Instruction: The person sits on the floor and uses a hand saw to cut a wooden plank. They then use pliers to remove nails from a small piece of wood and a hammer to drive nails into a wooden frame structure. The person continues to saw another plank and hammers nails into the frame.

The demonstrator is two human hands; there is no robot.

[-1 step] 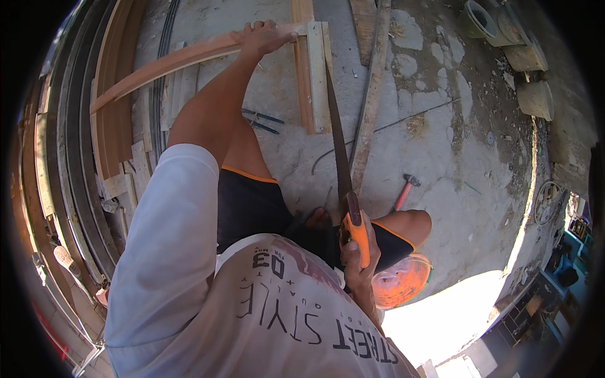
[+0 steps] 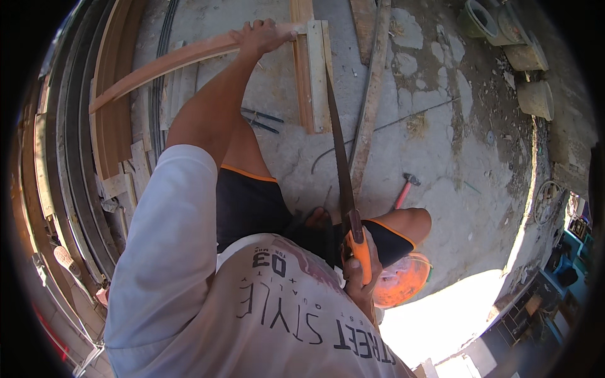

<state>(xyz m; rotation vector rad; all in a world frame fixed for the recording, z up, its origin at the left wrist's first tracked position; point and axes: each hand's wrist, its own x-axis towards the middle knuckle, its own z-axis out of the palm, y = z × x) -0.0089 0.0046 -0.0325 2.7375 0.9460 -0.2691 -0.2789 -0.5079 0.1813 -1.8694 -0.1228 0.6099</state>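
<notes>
My left hand grips a long reddish wooden board near its far end, fingers wrapped over it. In my right hand, close to my body, is a handsaw with an orange handle. Its long blade points away from me, the tip beside a pale wooden strip at the board's end. Whether the teeth touch wood I cannot tell. Under that end lies another reddish timber, running crosswise to the board.
A red-handled hammer lies right of the saw, near my knee. An orange bucket stands by my right arm. A long plank lies beyond the blade. Timber is stacked at left; several buckets stand far right.
My right hand has drawn the saw a little back toward my body. The left hand and the board look unmoved.
</notes>
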